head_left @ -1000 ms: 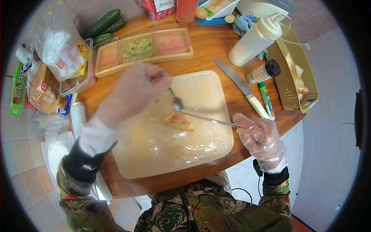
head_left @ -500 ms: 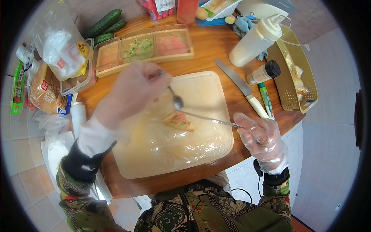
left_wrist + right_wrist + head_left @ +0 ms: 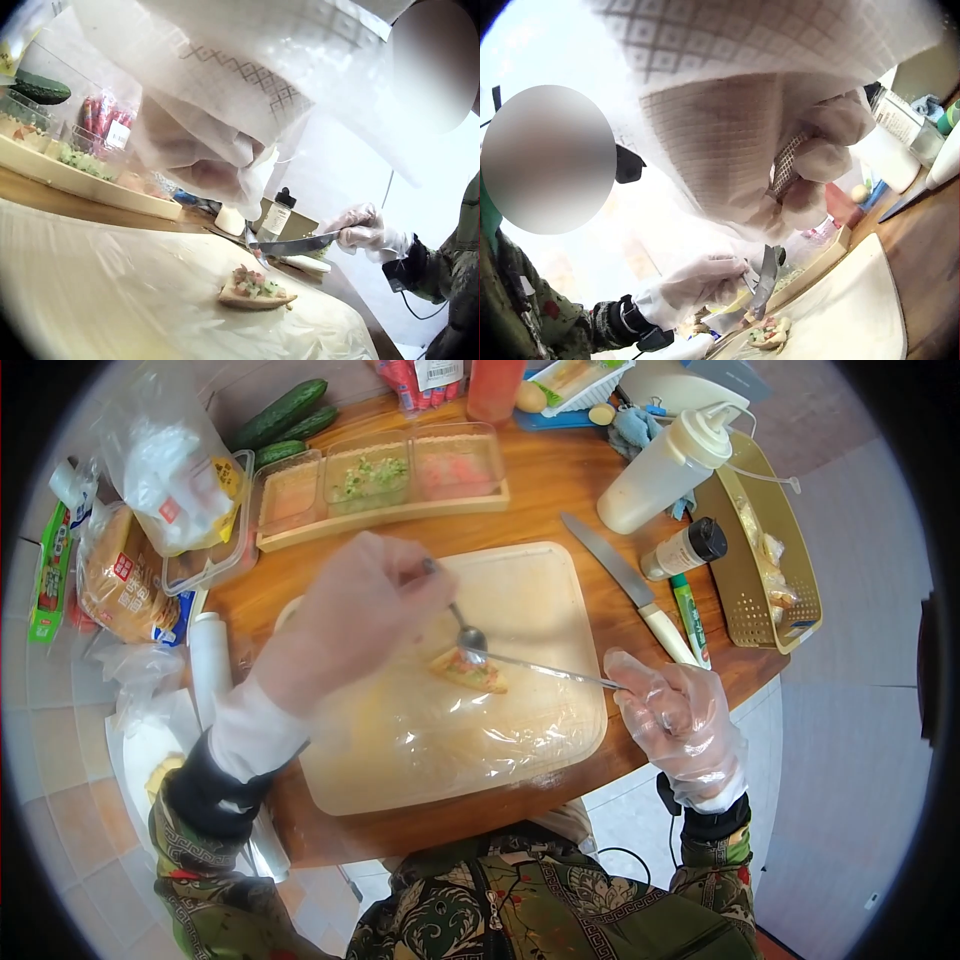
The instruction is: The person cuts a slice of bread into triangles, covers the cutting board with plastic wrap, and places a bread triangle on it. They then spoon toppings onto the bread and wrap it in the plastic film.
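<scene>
My gloved left hand [image 3: 365, 615] pinches a metal spoon [image 3: 471, 636], bowl pointing down over a small wedge of bread [image 3: 468, 672] topped with chopped pink and green bits. My gloved right hand [image 3: 672, 722] grips the handle of a table knife [image 3: 550, 670]. Its flat blade [image 3: 296, 246] reaches left, the tip meeting the spoon bowl above the bread, as the left wrist view shows. In the right wrist view, gloved fingers [image 3: 821, 161] curl round the knife's textured handle. The bread lies on a cream cutting board [image 3: 560, 580] covered with clear film.
Behind the board stands a wooden tray [image 3: 400, 512] holding three clear tubs of chopped food. A kitchen knife [image 3: 612, 565], a seasoning jar [image 3: 685, 548], a squeeze bottle [image 3: 660, 470] and a basket [image 3: 740, 580] are at right. Bagged bread [image 3: 130, 580] and a film roll [image 3: 210, 660] sit at left.
My left hand has shifted slightly right, and the spoon bowl has come lower, closer to the bread and the knife tip. My right hand stays nearly still. The head view has tilted slightly.
</scene>
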A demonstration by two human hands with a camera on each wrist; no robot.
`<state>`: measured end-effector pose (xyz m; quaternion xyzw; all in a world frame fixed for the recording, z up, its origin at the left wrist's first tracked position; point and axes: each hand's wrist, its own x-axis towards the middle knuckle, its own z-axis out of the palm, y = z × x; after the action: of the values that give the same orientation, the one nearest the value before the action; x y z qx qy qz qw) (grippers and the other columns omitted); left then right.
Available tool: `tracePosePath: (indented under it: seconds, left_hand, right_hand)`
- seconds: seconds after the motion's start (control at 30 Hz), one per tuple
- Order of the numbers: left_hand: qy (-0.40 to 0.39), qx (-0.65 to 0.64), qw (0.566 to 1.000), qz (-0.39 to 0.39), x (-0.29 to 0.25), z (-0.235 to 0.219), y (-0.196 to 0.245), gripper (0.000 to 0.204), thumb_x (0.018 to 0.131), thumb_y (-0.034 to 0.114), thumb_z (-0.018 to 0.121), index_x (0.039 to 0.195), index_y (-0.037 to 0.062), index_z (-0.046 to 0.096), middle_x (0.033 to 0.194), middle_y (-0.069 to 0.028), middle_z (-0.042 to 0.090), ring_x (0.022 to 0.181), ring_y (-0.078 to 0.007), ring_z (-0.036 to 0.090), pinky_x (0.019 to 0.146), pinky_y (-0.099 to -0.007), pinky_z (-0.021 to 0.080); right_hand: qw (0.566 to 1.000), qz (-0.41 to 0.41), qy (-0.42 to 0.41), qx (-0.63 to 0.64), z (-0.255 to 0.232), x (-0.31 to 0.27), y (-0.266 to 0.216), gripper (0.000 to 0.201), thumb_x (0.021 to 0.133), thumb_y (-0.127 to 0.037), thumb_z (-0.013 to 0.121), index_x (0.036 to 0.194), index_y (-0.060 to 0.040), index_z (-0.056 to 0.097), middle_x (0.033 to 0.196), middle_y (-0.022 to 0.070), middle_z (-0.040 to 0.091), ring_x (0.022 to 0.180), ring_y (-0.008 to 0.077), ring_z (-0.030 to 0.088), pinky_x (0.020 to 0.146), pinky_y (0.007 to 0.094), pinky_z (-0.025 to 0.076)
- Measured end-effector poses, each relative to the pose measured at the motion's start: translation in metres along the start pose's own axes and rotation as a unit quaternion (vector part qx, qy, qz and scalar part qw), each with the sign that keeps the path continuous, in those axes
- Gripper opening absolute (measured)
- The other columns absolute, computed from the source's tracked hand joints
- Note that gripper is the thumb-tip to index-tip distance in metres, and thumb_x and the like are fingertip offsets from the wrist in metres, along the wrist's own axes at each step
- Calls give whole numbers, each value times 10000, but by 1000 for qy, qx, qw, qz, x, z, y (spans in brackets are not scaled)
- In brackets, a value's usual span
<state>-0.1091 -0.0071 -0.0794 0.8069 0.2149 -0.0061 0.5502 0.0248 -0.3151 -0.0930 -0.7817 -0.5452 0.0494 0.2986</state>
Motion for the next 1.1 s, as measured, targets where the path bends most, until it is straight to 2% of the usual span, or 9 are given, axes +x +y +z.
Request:
tracePosePath:
  seconds: [0.03, 0.13, 0.57, 0.63, 0.77, 0.83, 0.9, 0.97, 1.1]
  left_hand:
    - [1, -3, 1000, 0, 0, 1, 0, 244, 938, 214, 684, 887, -23, 702, 761, -15, 690, 612, -63, 606, 560, -232, 488]
    - [2, -11, 1000, -4, -2, 1, 1, 239, 939, 212, 683, 882, -20, 699, 767, -14, 691, 614, -59, 601, 561, -232, 489]
    - [15, -25, 1000, -8, -1, -2, 1, 236, 940, 210, 684, 866, -13, 707, 759, -19, 687, 608, -59, 586, 560, -237, 484]
    - [37, -20, 999, 3, -3, -6, 10, 243, 939, 214, 683, 866, -16, 709, 754, -20, 686, 604, -63, 587, 559, -236, 483]
    - [124, 49, 991, 13, 2, -26, 37, 245, 936, 223, 676, 865, -7, 717, 756, -22, 686, 603, -65, 592, 556, -227, 468]
    - [141, 18, 990, 19, 12, -36, 51, 237, 935, 224, 673, 865, 2, 718, 758, -19, 687, 605, -62, 592, 554, -223, 458]
    - [158, -13, 987, 23, 29, -47, 56, 229, 934, 225, 671, 866, 12, 720, 760, -17, 687, 607, -60, 591, 552, -218, 448]
    - [187, 2, 981, 57, 57, -60, 47, 210, 931, 231, 681, 872, 32, 716, 768, -12, 686, 599, -58, 593, 547, -212, 443]
    - [191, 46, 979, 49, 99, -65, 38, 222, 928, 250, 697, 911, 28, 698, 772, -7, 680, 550, -73, 571, 529, -238, 474]
  right_hand:
    - [999, -15, 31, -14, 4, -1, 2, 134, 761, -78, 719, 803, -113, 596, 729, 66, 651, 568, 275, 582, 507, 387, 453]
    - [999, -5, 36, -14, 6, -6, 2, 167, 741, -63, 736, 803, -123, 594, 699, 58, 622, 566, 272, 584, 489, 388, 438]
    - [995, -66, 38, -67, 0, -3, -4, 266, 717, -12, 764, 810, -124, 541, 713, 63, 643, 528, 264, 560, 450, 382, 400]
    - [994, -101, 16, -49, -7, -5, -1, 306, 829, 48, 726, 1013, -127, 555, 1038, 117, 752, 582, 252, 583, 493, 346, 449]
    - [992, -81, 24, -94, -11, 1, -9, 337, 833, 32, 740, 1028, -167, 550, 1032, 77, 756, 632, 237, 583, 544, 332, 463]
    - [996, -51, 66, -16, -9, 11, -14, 100, 823, -64, 723, 784, -87, 634, 790, 94, 695, 540, 284, 568, 473, 393, 421]
    - [996, -42, 74, -16, -13, 16, -16, 49, 832, -91, 710, 817, -82, 665, 824, 99, 712, 547, 286, 576, 486, 392, 446]
    - [999, -26, 21, 13, -16, 22, -15, 80, 801, -92, 725, 812, -69, 649, 852, 94, 726, 554, 276, 587, 496, 394, 463]
    - [994, -76, 68, -25, -13, 37, -10, 201, 714, -20, 753, 746, -67, 560, 905, 77, 748, 552, 239, 595, 472, 349, 479]
